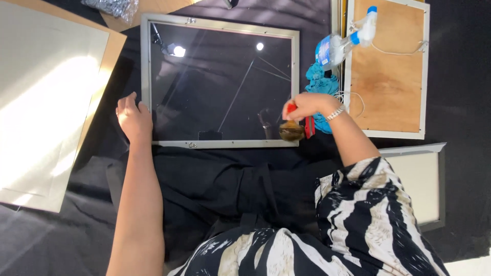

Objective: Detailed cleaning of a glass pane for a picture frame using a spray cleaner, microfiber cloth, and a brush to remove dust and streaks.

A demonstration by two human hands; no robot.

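A silver picture frame (221, 144) with reflective dark glass lies flat on a black cloth. My left hand (133, 118) rests on the frame's lower left corner, fingers curled against its edge. My right hand (308, 106) grips a brush (292, 130) with a red handle and brown bristles, which touch the glass at the frame's lower right corner. A silver bracelet is on my right wrist.
A spray bottle (340, 43) and a teal rag (321, 84) lie right of the frame. A frame lying back side up with a brown board (389, 66) and cord sits at the far right. A cream mat board (46, 102) lies at left, another frame (429, 184) at lower right.
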